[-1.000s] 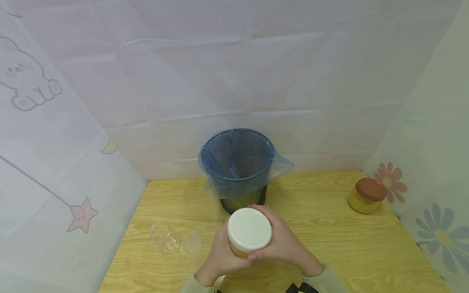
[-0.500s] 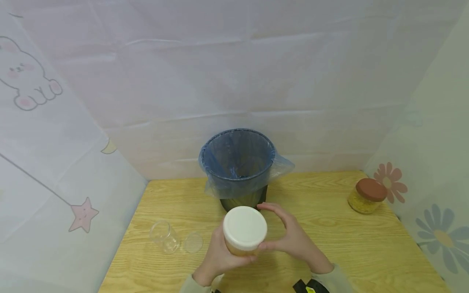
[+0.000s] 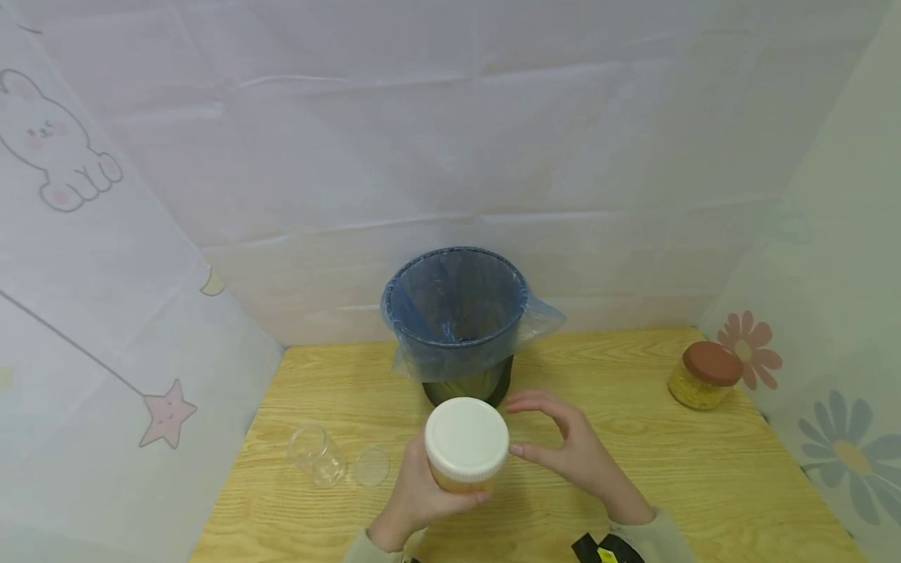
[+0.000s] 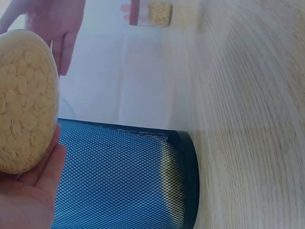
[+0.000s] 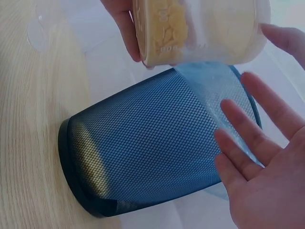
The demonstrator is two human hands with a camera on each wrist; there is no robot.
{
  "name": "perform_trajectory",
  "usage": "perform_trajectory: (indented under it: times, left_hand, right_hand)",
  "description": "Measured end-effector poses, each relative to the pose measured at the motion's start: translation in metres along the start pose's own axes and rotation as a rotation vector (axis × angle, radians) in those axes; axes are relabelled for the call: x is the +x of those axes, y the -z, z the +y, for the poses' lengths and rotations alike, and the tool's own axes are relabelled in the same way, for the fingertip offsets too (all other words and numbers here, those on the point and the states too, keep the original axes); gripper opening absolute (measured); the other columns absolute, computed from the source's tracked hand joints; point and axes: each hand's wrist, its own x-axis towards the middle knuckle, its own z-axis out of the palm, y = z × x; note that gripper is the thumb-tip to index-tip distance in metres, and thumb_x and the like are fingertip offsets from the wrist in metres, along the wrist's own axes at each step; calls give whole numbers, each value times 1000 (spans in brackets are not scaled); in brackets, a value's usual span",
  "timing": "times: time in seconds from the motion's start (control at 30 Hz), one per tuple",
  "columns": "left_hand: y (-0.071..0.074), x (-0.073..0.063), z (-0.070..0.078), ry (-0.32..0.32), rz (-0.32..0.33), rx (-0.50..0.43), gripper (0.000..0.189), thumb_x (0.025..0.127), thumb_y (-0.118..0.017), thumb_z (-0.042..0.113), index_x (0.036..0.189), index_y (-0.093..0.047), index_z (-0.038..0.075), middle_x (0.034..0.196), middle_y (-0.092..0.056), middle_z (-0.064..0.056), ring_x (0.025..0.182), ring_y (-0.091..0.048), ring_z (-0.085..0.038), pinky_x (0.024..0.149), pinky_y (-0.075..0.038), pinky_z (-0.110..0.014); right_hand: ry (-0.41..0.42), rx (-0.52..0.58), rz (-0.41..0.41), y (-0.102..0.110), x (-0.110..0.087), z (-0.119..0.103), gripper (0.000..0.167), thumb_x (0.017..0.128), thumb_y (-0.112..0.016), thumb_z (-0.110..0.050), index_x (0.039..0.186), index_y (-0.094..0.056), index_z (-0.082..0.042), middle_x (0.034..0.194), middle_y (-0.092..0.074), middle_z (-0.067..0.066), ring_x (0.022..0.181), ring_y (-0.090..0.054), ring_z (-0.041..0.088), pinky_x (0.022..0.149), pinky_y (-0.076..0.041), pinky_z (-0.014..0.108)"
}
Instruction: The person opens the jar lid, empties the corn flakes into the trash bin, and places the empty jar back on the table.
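My left hand grips a clear jar with a white lid, holding it upright above the table's front middle. Pale flakes, like oats, show through the jar's bottom in the left wrist view. In the right wrist view the flakes lie at the bottom end, below a vacant upper part. My right hand hovers just right of the lid, thumb and fingers spread and bent a little. Its thumb tip is very near the lid; the right wrist view does not settle whether they touch.
Behind the jar stands a mesh wastebasket lined with a blue bag. A clear cup and a clear round disc lie to the left. A jar with a reddish-brown lid stands at the back right. Printed cloths surround the table.
My right hand has let go of the jar and drawn back to the right, its fingers spreading. The jar, in my left hand, has shifted slightly left.
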Motion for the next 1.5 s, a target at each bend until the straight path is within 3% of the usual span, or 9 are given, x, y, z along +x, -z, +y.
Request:
perform_trajectory:
  times: [0.17, 0.23, 0.43, 0.67, 0.9, 1.2, 1.5]
  left_hand:
    - [1, -1, -1, 13, 5, -2, 96, 67, -97, 20, 147, -45, 10, 132, -63, -10, 113, -65, -31, 94, -54, -46]
    - [1, -1, -1, 24, 7, -6, 95, 68, -97, 20, 147, -45, 11, 131, -63, -10, 113, -65, -31, 93, -55, -45]
    - [0, -2, -3, 24, 8, -15, 95, 67, -96, 18, 147, -45, 11, 132, -63, -11, 113, -65, -31, 93, -55, -46]
    - [-3, 1, 0, -46, -17, 12, 98, 66, -97, 16, 148, -45, 7, 134, -61, -11, 115, -64, -31, 93, -55, -46]
    - [-8, 1, -6, -80, -32, 10, 93, 72, -93, 24, 149, -43, 8, 134, -61, -10, 113, -64, -31, 93, -55, -45]
    - [-13, -1, -9, -81, -15, 35, 91, 72, -91, 27, 148, -44, 8, 133, -61, -9, 112, -64, -29, 93, -54, -43]
    - [-12, -2, -6, -40, -12, 51, 93, 70, -94, 26, 147, -45, 10, 132, -61, -7, 112, -64, -28, 92, -55, -43]
  right_hand:
    - [46, 16, -6, -3, 0, -5, 35, 86, -78, 1, 118, -74, -13, 128, -65, 15, 127, -54, 29, 108, -38, 42]
    - [49, 18, -3, -4, 0, -7, 35, 87, -77, 2, 118, -74, -13, 128, -65, 15, 127, -54, 29, 108, -38, 40]
    - [53, 19, -20, -7, 0, -9, 40, 89, -74, 3, 127, -71, -10, 130, -64, 13, 126, -56, 28, 108, -40, 40]
    - [69, -10, -78, -18, 1, -8, 76, 76, -90, -12, 145, -56, -10, 137, -60, 3, 127, -55, 27, 104, -42, 56]
    - [23, 58, -107, -30, 4, -9, 105, 61, -99, -19, 152, -47, -15, 139, -58, 2, 126, -55, 29, 107, -41, 47]
    - [4, 134, -113, -37, 7, -6, 108, 60, -100, -19, 152, -43, -16, 138, -57, 5, 119, -58, 32, 98, -49, 45]
    - [-41, 48, -108, -32, 5, -8, 109, 60, -100, -21, 153, -44, -21, 142, -54, 0, 124, -55, 28, 99, -47, 51]
